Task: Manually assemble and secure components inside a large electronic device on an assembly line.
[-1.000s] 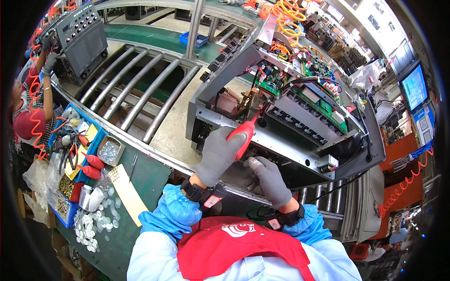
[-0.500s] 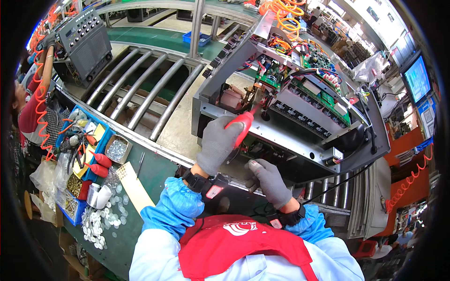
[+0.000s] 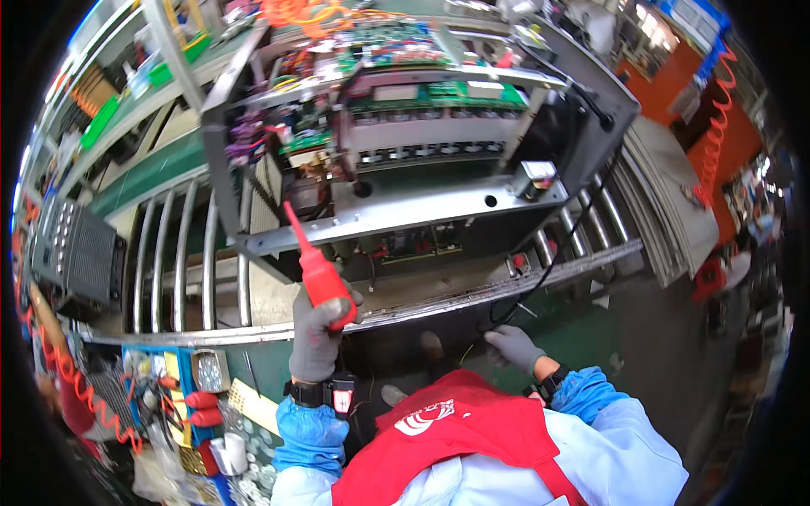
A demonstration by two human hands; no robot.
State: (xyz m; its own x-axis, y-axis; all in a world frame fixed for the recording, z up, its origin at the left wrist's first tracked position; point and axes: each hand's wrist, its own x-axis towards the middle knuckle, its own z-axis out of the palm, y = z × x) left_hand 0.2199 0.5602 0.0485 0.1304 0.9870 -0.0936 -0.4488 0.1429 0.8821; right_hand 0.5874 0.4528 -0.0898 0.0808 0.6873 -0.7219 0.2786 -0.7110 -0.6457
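In my left hand [image 3: 314, 339], gloved in grey, is a red squeeze bottle [image 3: 324, 282] with a long thin nozzle. The fingers wrap round the bottle's lower part, and its nozzle points up and slightly left. The tip lies in front of the left end of a metal rail [image 3: 405, 218] on an opened machine chassis [image 3: 582, 135]; whether it touches cannot be told. Green circuit boards [image 3: 439, 97] and bundled wires show inside the chassis. My right hand [image 3: 516, 347], also gloved, hangs apart from the machine at the right, fingers loosely stretched and nothing visible in them.
Metal rollers [image 3: 209, 261] carry the line leftward to another grey machine [image 3: 78, 257]. On the green bench at lower left lie red bottles [image 3: 202, 409], a box of small metal parts [image 3: 211, 371] and a yellow perforated strip [image 3: 253, 406]. A black cable [image 3: 553, 257] trails from the chassis.
The view has turned, so the chassis appears squarer and farther left. The bottle's nozzle has swung from pointing right into the chassis to pointing up-left. My right hand has moved right, away from the machine.
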